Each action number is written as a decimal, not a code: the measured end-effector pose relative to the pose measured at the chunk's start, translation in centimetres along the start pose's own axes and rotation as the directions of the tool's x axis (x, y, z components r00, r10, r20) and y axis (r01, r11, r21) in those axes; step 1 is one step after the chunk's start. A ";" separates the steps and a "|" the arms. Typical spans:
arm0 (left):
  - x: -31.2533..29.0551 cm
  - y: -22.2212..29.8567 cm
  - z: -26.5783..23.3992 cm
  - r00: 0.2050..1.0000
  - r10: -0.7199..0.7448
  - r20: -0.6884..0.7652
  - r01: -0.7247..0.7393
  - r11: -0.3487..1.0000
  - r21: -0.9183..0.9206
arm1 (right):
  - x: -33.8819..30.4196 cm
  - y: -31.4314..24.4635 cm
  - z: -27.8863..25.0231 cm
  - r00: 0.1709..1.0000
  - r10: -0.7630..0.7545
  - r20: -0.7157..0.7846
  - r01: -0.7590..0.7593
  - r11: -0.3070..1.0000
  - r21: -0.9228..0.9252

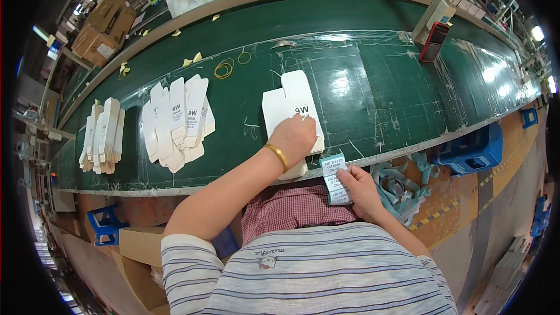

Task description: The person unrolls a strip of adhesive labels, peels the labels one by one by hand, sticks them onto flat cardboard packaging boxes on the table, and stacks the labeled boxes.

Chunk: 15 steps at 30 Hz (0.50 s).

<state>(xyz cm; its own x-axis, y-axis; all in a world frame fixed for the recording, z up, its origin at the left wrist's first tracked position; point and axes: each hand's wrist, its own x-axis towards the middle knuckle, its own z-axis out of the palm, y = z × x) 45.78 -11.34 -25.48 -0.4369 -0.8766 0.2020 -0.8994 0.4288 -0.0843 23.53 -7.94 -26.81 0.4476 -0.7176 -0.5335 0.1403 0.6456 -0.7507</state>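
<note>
A stack of flat white folded cartons (276, 106) with dark print lies in front of me near the bench's front edge. My left hand (293, 138), a gold bangle at its wrist, rests on the top carton. Its fingers are curled and pressed together; whatever they may hold is hidden. In my right hand (360, 191) is a strip of white printed labels (335, 182) on pale blue backing, pinched between thumb and fingers just off the bench edge. More of the blue backing strip (398, 189) hangs in a tangle to the right of that hand.
Fanned piles of white cartons (178, 118) and further cartons (104, 134) lie left on the green bench (233, 134). Rubber bands (223, 69) sit behind them. A red-edged phone (434, 42) leans at the far right. Blue stools (475, 149) and an open cardboard box (140, 244) stand below.
</note>
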 end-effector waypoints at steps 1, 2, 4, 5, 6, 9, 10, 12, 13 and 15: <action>0.1 0.2 -0.6 1.000 -0.013 -0.002 0.013 1.000 0.007 | 0.0 -0.1 0.1 1.000 0.007 0.006 -0.007 1.000 -0.004; 0.2 0.5 -1.1 0.999 0.030 0.040 -0.031 0.999 0.034 | 0.0 -0.1 0.3 1.000 0.010 0.021 -0.010 1.000 -0.013; 0.1 0.3 -2.1 0.998 0.053 -0.047 -0.053 0.999 -0.009 | 0.0 -0.3 0.5 1.000 0.012 0.016 -0.012 0.999 -0.034; 0.2 -0.7 -3.5 0.993 0.082 -0.089 -0.083 0.997 0.001 | 0.0 -0.4 0.7 0.999 0.018 0.033 -0.017 0.999 -0.041; -0.4 -1.9 -5.2 0.988 0.101 -0.120 -0.100 0.995 0.016 | -0.2 -0.6 0.7 1.000 -0.011 0.000 0.011 0.999 -0.042; -4.4 -7.0 -8.4 0.962 0.077 -0.264 -0.052 0.994 0.100 | 0.2 -0.3 0.4 0.999 -0.052 -0.016 0.051 0.997 -0.063; -6.2 -8.7 -10.0 0.960 0.098 -0.264 -0.060 0.987 0.149 | 0.4 -0.3 0.4 0.997 -0.071 0.006 0.071 0.994 -0.084; -10.5 -11.4 -11.6 0.967 -0.024 -0.253 0.073 0.980 0.184 | 0.4 -1.1 0.7 0.994 -0.106 0.041 0.112 0.979 -0.168; -12.4 -12.1 -12.2 0.973 -0.085 -0.213 0.139 0.959 0.248 | 0.6 -1.0 0.6 0.989 -0.126 0.076 0.141 0.960 -0.240; -15.8 -13.2 -11.3 0.944 -0.308 -0.118 0.329 0.895 0.301 | 0.9 -1.4 1.1 0.950 -0.262 0.172 0.311 0.856 -0.412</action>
<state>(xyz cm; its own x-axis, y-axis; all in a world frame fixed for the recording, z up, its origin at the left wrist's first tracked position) 64.66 -0.68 -16.56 -0.1344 -0.9338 0.3317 -0.9527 0.0297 -0.3024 24.73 -9.23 -25.81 0.5400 -0.8059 -0.2427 -0.1047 0.2218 -0.9695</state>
